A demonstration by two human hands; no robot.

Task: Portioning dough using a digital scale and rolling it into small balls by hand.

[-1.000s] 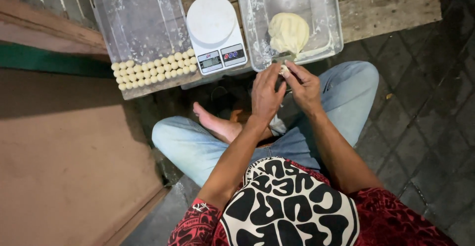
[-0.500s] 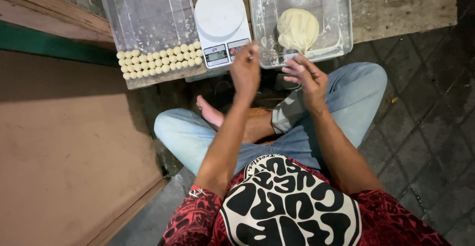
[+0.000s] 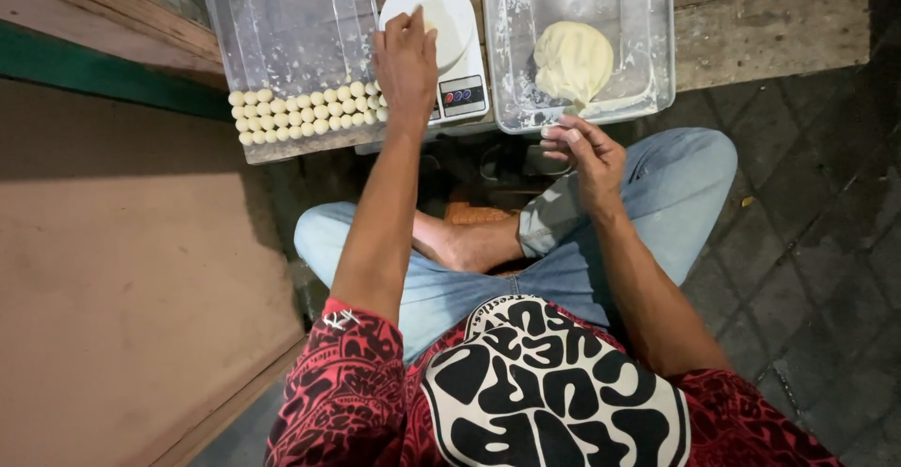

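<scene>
Clear plastic makes up the two tubs that sit on a rough wooden platform (image 3: 770, 26), one at its left edge and one toward the middle, with a white kitchen scale (image 3: 441, 40) standing between them. The left tub (image 3: 282, 26) holds rows of small pale dough balls (image 3: 305, 115) packed along its near wall, the rest of its floor bare and dusted with flour. The right tub (image 3: 648, 16) holds a single soft lump of dough (image 3: 572, 59) lying near its near wall, a little left of centre. The person sits cross-legged on the dark paved ground just before the platform's near edge, in blue jeans and a red patterned shirt. The left hand (image 3: 405, 59) reaches forward over the near left part of the scale, fingers curled downward with the tips at the round weighing plate; whether a piece of dough lies under those fingertips cannot be told, since the hand covers that spot. The right hand (image 3: 587, 153) hangs just outside the right tub's near wall, above the knee, with thumb and fingertips pinched together on what looks like a small pale bit of dough, too small to be sure of. Both hands are well apart from each other, and neither touches the balls in the left tub.
</scene>
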